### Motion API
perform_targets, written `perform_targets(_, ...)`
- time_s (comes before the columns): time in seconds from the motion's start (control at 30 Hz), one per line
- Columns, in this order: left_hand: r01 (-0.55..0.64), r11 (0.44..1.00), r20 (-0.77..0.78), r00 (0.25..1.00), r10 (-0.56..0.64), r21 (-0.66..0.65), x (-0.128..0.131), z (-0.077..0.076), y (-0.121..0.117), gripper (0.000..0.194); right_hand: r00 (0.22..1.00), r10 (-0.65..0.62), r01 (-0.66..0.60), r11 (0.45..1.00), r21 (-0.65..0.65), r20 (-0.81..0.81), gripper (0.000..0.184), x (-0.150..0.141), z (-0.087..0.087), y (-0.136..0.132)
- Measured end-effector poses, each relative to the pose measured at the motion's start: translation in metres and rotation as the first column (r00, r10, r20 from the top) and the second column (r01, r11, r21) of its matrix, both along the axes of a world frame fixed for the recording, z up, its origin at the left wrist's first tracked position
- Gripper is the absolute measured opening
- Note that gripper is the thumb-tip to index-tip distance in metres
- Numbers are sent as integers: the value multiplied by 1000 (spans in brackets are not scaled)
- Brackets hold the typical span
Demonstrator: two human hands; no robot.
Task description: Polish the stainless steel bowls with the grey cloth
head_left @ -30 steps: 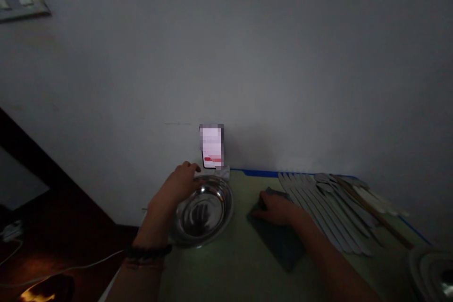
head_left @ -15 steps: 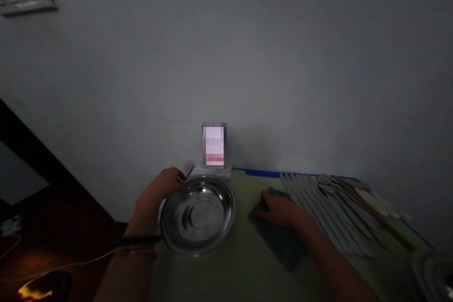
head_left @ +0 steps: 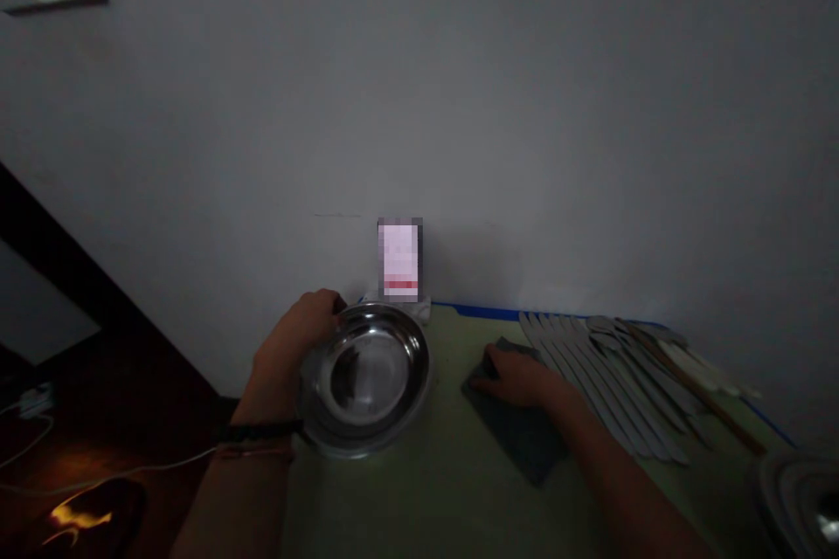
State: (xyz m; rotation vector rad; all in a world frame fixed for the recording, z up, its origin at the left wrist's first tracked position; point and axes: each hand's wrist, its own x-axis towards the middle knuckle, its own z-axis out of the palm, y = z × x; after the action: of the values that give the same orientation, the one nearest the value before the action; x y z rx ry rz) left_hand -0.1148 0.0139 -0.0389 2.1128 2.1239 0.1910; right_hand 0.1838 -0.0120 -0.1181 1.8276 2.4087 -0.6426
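A shiny round steel dish (head_left: pixel 370 380) is tilted at the left of the green tabletop (head_left: pixel 419 507). My left hand (head_left: pixel 311 319) grips its upper left rim, with the fingertips partly hidden behind the edge. Below the rim a second, blurred edge shows; whether it is another dish I cannot tell. To the right, my right hand (head_left: pixel 521 377) rests on a dark grey cloth (head_left: pixel 524 445), fingers bent and closed on its upper part. The cloth lies on the tabletop, apart from the dish.
Several table knives (head_left: pixel 596 384) lie side by side to the right, beside spoons and other cutlery (head_left: pixel 655 367) and a long brown stick (head_left: pixel 708 402). Steel dishes (head_left: pixel 786 507) stand at the lower right corner. A phone (head_left: pixel 400 260) leans on the wall behind.
My left hand has tilted and shifted the steel dish slightly, so its inside looks different. My right hand stays on the cloth. The whole view has moved a little.
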Motion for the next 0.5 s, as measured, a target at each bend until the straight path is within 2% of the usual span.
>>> perform_targets(0.17,34,999,90,995,-37,34,2,25,-17,32,1000,4,-5,1000,-25,-22,46,3,-2,1)
perform_targets(0.27,46,983,153,985,-74,180,8,38,-27,35,999,11,-13,999,-51,-44,47,8,10,1)
perform_targets(0.33,62,956,179,977,-118,287,16,43,-30,37,987,1,-15,996,-86,-160,50,11,24,-3)
perform_targets(0.37,66,943,200,970,-137,325,21,43,-30,37,956,-20,-16,992,-121,-292,54,11,32,-6)
perform_targets(0.4,69,934,231,960,-158,350,27,42,-30,37,884,-57,-25,985,-169,-463,60,12,41,-9)
perform_targets(0.47,51,926,321,930,-181,375,41,38,-28,35,662,-163,-70,958,-277,-731,76,12,56,-16)
perform_targets(0.5,44,925,371,908,-195,377,48,36,-27,33,586,-210,-66,950,-304,-783,81,13,62,-19)
